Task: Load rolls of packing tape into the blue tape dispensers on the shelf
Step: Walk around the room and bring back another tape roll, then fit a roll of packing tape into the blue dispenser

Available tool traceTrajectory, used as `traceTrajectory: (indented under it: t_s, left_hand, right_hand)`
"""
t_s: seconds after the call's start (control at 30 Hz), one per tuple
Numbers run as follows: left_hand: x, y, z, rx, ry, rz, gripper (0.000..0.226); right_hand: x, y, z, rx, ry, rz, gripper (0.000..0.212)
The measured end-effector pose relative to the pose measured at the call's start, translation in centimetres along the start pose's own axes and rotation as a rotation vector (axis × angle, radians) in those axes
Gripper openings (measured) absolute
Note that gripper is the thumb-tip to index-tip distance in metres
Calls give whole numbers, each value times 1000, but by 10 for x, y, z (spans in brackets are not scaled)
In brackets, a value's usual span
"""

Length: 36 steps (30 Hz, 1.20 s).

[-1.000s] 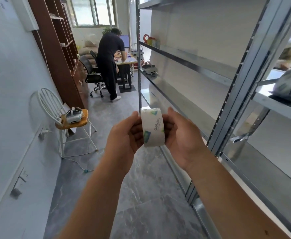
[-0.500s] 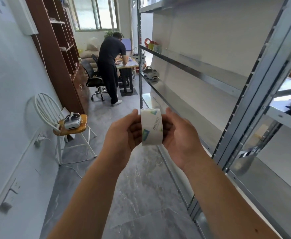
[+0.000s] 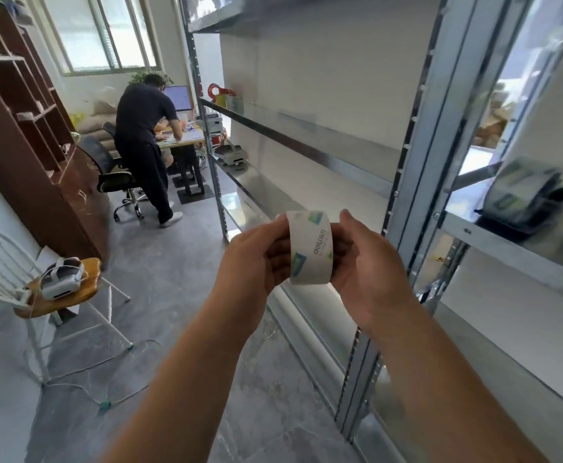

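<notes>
A roll of packing tape (image 3: 311, 247), white-wrapped with green and blue marks, is held edge-on in front of me. My left hand (image 3: 251, 262) grips its left side and my right hand (image 3: 365, 262) grips its right side. On the metal shelf (image 3: 507, 235) to the right stands a dark tape dispenser (image 3: 527, 198) with a roll in it, blurred. A red dispenser (image 3: 218, 91) sits on a far upper shelf.
Metal shelving uprights (image 3: 420, 182) run along my right. A white chair (image 3: 16, 289) with a headset (image 3: 61, 277) on its seat stands at left. A person in black (image 3: 146, 145) bends over a desk at the far end. Cables lie on the grey floor.
My view has turned slightly right and up, bringing the dispenser on the right shelf back into sight. Both hands still hold the roll, which sits a little more to the right.
</notes>
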<state>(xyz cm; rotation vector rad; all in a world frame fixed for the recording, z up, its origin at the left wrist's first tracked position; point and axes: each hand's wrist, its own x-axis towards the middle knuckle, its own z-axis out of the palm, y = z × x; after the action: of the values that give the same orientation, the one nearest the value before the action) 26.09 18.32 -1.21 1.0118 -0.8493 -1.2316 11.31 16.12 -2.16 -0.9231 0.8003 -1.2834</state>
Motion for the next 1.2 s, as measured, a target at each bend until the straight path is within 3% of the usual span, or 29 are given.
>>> traceTrajectory:
  t_s: [0.3,0.5,0.63,0.73,0.9,1.07,1.2]
  left_hand:
    - [36,-34,102,5,-405,-111,34]
    - [38,-45,150,-40,-760,-191,47]
    - [35,-50,169,-31,-915,-255,39]
    - [30,-50,178,-32,-982,-285,34]
    - [22,-49,190,55,-1097,-229,32]
    - [6,-55,206,115,-1145,-141,44]
    - [-9,-63,225,134,-1162,-136,33]
  right_hand:
    - [-29,-46,-77,-79,408,-209,42]
    - [-64,-63,-96,-55,697,-379,40]
    - [-83,-65,-94,-46,838,-448,42]
    - [-93,-67,-89,-70,916,-504,50]
    - [-104,-59,-91,-176,1105,-533,13]
    - [-119,-57,-100,-254,1249,-511,19]
    - [-134,-66,-113,-235,1278,-529,18]
